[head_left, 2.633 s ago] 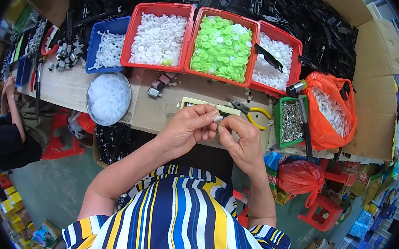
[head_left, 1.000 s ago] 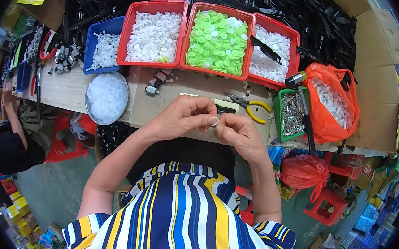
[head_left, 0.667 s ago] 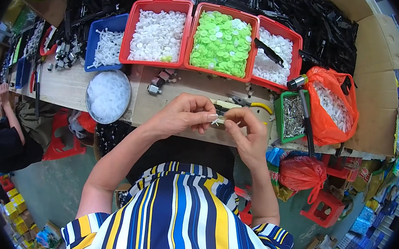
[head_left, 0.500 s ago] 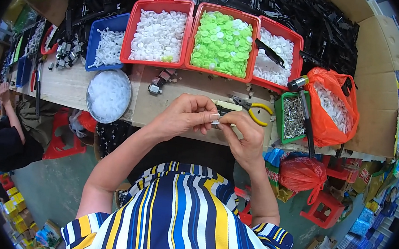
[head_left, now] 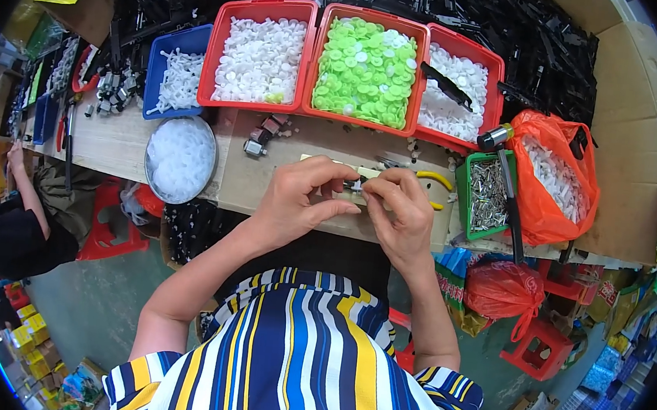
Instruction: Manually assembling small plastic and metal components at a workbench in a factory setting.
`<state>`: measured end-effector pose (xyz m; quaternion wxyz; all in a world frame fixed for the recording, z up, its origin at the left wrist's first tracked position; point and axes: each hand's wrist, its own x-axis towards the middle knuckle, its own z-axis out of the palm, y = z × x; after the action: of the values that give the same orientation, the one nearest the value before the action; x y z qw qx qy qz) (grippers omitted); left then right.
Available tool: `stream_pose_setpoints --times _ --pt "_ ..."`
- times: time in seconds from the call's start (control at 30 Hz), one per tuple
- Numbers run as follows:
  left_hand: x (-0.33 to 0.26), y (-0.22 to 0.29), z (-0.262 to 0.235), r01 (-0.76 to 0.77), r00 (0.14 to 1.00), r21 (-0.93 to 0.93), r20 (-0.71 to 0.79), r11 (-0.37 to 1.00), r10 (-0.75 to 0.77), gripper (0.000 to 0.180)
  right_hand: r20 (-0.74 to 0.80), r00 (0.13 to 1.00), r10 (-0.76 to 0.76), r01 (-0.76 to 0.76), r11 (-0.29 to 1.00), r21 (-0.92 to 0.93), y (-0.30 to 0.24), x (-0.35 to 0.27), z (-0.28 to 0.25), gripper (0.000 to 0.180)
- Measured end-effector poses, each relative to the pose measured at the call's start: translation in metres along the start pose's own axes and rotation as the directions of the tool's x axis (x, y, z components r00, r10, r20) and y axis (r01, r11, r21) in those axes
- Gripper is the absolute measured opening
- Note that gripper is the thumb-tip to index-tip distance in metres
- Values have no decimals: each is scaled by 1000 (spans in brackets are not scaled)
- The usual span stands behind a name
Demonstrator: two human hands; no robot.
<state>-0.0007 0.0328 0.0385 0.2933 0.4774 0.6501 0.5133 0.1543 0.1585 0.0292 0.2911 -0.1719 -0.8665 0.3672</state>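
Hands pinch small dark-and-metal part [head_left: 355,185] together: left hand [head_left: 297,202], right hand [head_left: 402,215], grips pressed.

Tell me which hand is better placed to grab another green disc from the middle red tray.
Probably either: both the left hand and the right hand pinch the small part right below the green discs. The left sits marginally nearer the tray's left edge.
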Motion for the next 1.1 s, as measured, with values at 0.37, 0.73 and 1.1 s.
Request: stream_pose_setpoints --times 0.37,0.73,1.1 --pt "-15 -30 -3 -412 885 567 64 713 461 29 107 994 -28 51 973 -223 0 10 7 13" --pt "-13 -35 2 -534 814 703 275 469 512 37 184 983 7 43 964 -262 -3 14 0 8" --pt "-11 -33 -4 -495 831 736 245 462 500 34 -385 922 22 -274 740 -614 54 27 -160 13"
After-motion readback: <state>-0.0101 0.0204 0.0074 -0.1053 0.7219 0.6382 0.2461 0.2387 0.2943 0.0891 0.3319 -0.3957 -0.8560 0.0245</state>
